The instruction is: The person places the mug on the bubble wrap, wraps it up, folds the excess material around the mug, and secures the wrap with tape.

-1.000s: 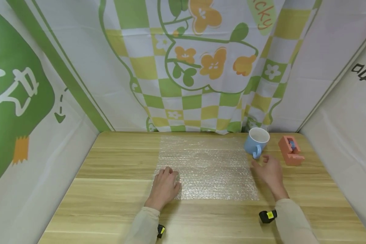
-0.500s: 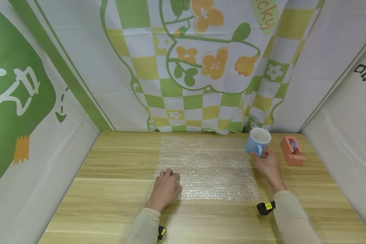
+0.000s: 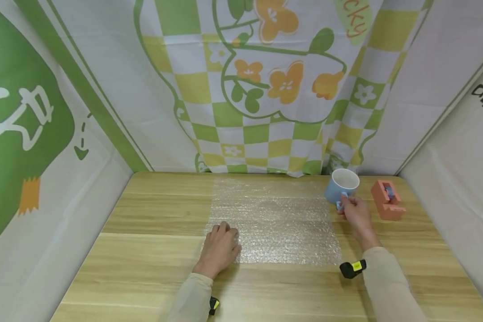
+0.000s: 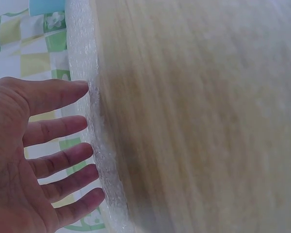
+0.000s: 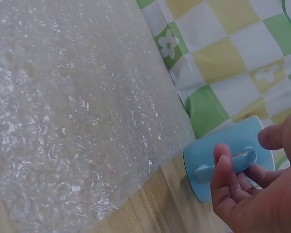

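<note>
A light blue mug (image 3: pixel 333 191) with a white inside stands upright near the table's back right. My right hand (image 3: pixel 358 215) has its fingers curled round the mug's handle (image 5: pixel 245 160), as the right wrist view shows up close. Left of the mug, a sheet of clear bubble wrap (image 3: pixel 273 223) lies flat. My left hand (image 3: pixel 220 248) rests over its front left corner. In the left wrist view its spread, relaxed fingers (image 4: pixel 63 160) have their tips right at the bubble wrap's surface and hold nothing.
To the right of the mug sits a coral tape dispenser (image 3: pixel 388 208) with a blue roll. The wooden table (image 3: pixel 145 264) ends at a green and white checked curtain (image 3: pixel 257 147) behind, close to the mug. White printed cloth walls (image 3: pixel 459 179) flank both sides.
My right hand has moved from just in front of the mug onto its handle, and its fingers have curled round it. The mug and left hand have stayed about where they were.
</note>
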### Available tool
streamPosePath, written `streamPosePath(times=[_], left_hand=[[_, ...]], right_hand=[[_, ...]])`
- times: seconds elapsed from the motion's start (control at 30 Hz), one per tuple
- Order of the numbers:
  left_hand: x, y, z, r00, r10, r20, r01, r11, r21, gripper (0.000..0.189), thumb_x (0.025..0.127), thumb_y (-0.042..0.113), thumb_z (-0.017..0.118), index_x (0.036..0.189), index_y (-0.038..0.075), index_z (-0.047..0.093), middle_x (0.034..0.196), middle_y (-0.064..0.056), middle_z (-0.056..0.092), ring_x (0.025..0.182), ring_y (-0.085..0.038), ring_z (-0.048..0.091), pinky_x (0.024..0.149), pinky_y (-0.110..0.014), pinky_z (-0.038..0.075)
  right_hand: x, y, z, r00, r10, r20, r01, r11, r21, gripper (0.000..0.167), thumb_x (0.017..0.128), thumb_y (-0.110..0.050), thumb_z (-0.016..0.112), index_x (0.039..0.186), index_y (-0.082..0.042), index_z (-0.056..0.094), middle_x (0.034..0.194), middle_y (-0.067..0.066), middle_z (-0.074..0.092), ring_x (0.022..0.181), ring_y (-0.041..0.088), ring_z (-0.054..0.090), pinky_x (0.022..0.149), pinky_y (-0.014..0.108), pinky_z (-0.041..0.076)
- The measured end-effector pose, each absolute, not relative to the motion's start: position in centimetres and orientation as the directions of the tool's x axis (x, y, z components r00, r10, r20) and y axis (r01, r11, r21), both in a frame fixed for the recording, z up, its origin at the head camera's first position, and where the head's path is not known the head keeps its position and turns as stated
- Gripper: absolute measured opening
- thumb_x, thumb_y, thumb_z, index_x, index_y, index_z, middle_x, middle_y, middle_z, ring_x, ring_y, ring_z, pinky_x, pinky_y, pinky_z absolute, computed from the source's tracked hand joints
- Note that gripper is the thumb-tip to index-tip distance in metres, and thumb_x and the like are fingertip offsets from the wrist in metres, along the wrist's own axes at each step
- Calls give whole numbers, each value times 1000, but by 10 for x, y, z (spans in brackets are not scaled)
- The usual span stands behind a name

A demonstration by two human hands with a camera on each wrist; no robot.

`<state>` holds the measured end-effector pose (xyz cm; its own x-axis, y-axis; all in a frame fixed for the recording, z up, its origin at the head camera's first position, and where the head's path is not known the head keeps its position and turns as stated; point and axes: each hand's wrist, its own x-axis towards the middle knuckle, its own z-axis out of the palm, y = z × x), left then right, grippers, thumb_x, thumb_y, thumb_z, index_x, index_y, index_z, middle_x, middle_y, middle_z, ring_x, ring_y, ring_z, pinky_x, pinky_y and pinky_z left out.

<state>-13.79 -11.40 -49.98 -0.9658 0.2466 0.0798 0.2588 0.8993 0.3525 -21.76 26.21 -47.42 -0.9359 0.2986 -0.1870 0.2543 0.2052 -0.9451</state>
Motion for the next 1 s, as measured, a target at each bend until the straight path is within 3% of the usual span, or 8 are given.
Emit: streamPosePath(times=[0.6, 1.0], left_hand=[[-138, -114, -497, -963, 258, 81, 270, 907, 323, 31, 86, 22, 79, 111, 5, 72, 110, -15, 59, 105, -37, 56, 86, -51, 53], [-138, -113, -496, -964, 259, 63, 265, 906, 331, 32, 86, 23, 80, 112, 5, 72, 111, -15, 59, 107, -38, 56, 89, -53, 52]], right_hand=[[-219, 266, -471, -941, 234, -244, 270, 83, -959, 43, 108, -16, 45, 130, 21, 46, 96, 7, 59, 75, 4, 66, 79, 24, 59], [-213, 271, -472, -950, 232, -210, 244, 131, -961, 42, 109, -13, 43, 134, 20, 44, 107, 16, 58, 80, 5, 68, 85, 28, 58]])
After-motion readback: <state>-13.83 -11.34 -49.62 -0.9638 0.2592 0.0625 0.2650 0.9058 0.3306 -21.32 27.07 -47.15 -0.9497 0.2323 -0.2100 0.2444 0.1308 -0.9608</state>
